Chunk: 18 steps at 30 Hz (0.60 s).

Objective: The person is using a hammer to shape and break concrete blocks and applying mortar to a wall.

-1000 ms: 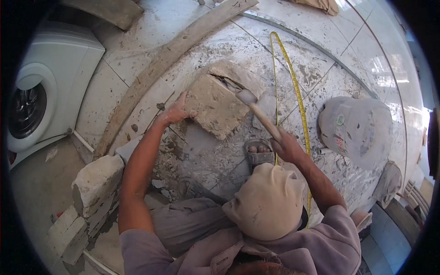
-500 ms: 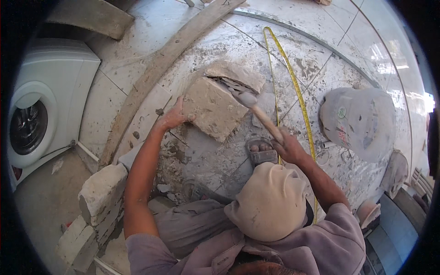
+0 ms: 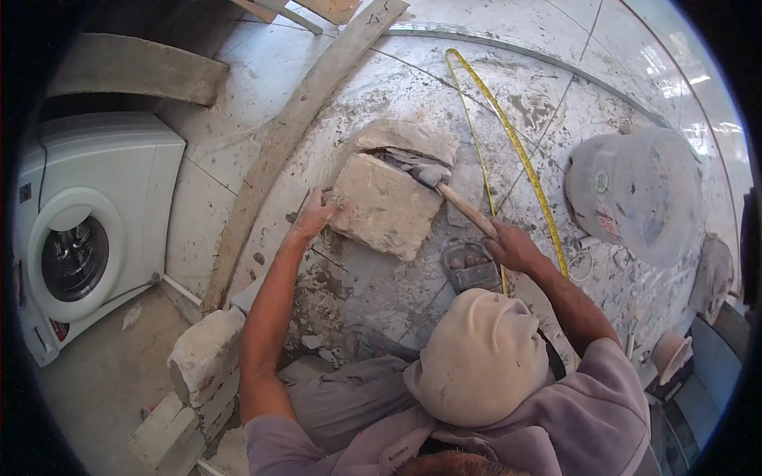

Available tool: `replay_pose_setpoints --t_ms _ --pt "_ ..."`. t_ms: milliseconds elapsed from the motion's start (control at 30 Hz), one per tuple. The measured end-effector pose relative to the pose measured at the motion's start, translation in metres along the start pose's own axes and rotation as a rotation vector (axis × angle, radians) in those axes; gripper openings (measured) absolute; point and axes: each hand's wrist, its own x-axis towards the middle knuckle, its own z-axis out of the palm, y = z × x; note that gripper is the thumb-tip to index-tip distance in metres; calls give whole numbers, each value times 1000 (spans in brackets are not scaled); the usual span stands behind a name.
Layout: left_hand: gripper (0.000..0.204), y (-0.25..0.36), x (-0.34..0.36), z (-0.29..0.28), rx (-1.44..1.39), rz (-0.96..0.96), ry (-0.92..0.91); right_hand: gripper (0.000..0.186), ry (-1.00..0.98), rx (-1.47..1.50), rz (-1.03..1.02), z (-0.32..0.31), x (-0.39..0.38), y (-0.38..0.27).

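A pale, rough stone block (image 3: 389, 206) lies on the dusty tiled floor. Beyond it is a second, narrower slab (image 3: 409, 139), and grey broken flakes (image 3: 405, 162) show in the gap between them. My left hand (image 3: 319, 213) grips the block's left edge, thumb and fingers bent against it. In my right hand (image 3: 512, 247) is the wooden handle of a hammer (image 3: 468, 209), fingers wrapped round its lower end. The hammer's dusty grey head rests at the right end of the gap; its exact contact is hard to see.
A yellow tape measure (image 3: 508, 135) lies looped right of the block. Farther right stands a cloudy plastic bucket (image 3: 635, 194). A long wooden plank (image 3: 278, 139) and a white washing machine (image 3: 103, 222) are left. Broken blocks (image 3: 208, 353) stand near my left arm. A sandalled foot (image 3: 470, 266) is close by.
The whole view has shifted, so everything sits slightly lower and farther right. Both hands keep their holds, and the hammer head stays at the gap.
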Motion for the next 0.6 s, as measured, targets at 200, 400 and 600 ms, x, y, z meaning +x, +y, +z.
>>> replay_pose_setpoints --t_ms 200,400,600 --pt "87 29 -18 24 -232 -137 -60 47 187 -16 -1 -11 49 0" --pt "82 96 -74 34 355 345 162 46 187 188 -50 -38 43 -14" --pt "84 77 -80 34 786 517 402 43 184 703 -174 -45 -11 -83"
